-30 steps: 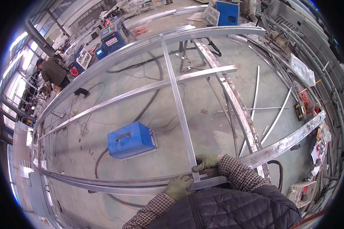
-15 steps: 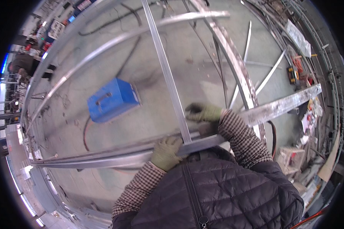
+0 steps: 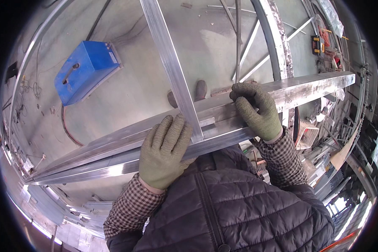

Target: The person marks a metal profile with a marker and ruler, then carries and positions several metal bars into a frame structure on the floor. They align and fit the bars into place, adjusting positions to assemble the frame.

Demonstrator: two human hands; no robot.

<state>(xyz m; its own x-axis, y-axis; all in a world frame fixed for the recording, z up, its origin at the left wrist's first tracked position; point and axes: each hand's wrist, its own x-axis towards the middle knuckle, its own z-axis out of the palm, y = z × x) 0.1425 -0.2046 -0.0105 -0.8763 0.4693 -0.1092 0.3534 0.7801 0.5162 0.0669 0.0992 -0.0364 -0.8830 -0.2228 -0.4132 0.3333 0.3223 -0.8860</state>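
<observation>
My left hand (image 3: 163, 153), in a green work glove, lies with fingers stretched over the near metal bar (image 3: 126, 164), just left of where a cross bar (image 3: 171, 63) meets it. My right hand (image 3: 257, 111), gloved alike, is over the right part of the thick steel beam (image 3: 311, 89). Its fingers are curled and pressed toward the thumb; whatever they may hold is hidden. A short metal piece (image 3: 207, 122) sits beside the joint, between the near bar and the beam.
A blue box-shaped machine (image 3: 88, 69) with a hose stands on the floor beyond the bars. At the right are a curved metal rail (image 3: 274, 40), loose strips (image 3: 256, 68), a yellow and black tool (image 3: 317, 44) and a white crate (image 3: 307, 135). My shoes (image 3: 200, 89) show past the beam.
My view has tilted down and closer. The right hand has come from beside the cross bar to over the beam, fingers curling. The left hand stays at the near bar, its fingers straighter.
</observation>
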